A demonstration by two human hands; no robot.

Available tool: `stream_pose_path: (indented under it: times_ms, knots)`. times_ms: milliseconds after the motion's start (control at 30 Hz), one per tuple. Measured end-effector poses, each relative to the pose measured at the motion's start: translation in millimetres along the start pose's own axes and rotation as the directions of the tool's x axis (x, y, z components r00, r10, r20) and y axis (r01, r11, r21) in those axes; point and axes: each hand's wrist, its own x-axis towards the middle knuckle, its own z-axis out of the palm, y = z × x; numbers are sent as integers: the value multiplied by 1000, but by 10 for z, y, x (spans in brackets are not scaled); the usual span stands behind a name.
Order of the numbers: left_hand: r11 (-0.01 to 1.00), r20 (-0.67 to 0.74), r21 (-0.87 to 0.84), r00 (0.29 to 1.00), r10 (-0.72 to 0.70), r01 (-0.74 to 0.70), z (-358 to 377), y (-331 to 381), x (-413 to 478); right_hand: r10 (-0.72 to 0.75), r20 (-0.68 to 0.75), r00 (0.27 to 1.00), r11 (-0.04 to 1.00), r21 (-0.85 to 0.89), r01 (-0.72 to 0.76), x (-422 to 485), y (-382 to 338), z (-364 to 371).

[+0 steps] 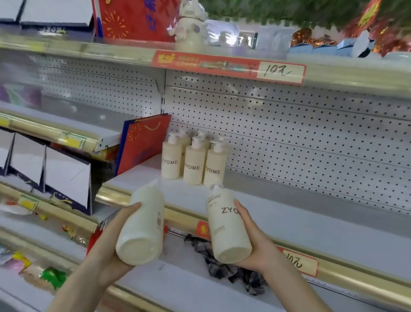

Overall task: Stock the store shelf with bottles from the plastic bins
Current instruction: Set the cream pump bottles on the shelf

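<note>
My left hand [114, 245] grips a cream pump bottle [143, 225] from below, tilted with its pump toward the shelf. My right hand [257, 242] holds a second cream bottle [227, 226] marked ZYOME, also tilted pump-first. Both bottles hover just in front of the gold front rail of the middle shelf [292, 228]. On that shelf, at its left end, stands a cluster of several matching ZYOME bottles [194, 162], upright in two rows. No plastic bin is in view.
A red and blue gift bag [143, 143] leans left of the bottle cluster. White pegboard [301, 129] backs the shelf. A dark checked cloth [227, 264] lies on the shelf below. Boxed goods [65, 181] fill the left unit; a price strip [228, 67] marks the upper shelf.
</note>
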Motion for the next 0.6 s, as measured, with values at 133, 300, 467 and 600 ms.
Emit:
stream_pose_path:
  times_ms: [133, 300, 467, 600]
  knots:
    - [999, -7, 28, 1000, -30, 30, -102, 190, 336, -30, -74, 997, 998, -53, 26, 231, -87, 55]
    - [995, 55, 101, 998, -27, 21, -288, 560, 693, -154, -125, 980, 977, -166, 132, 702, -142, 169]
    - [944, 101, 329, 995, -7, -27, -513, 1022, 956, -515, -186, 837, 734, -599, 319, 1368, -149, 471]
    - [878, 87, 471, 995, 47, -83, -703, 1347, 1169, -676, -116, 728, 543, -746, 386, 1892, -144, 709]
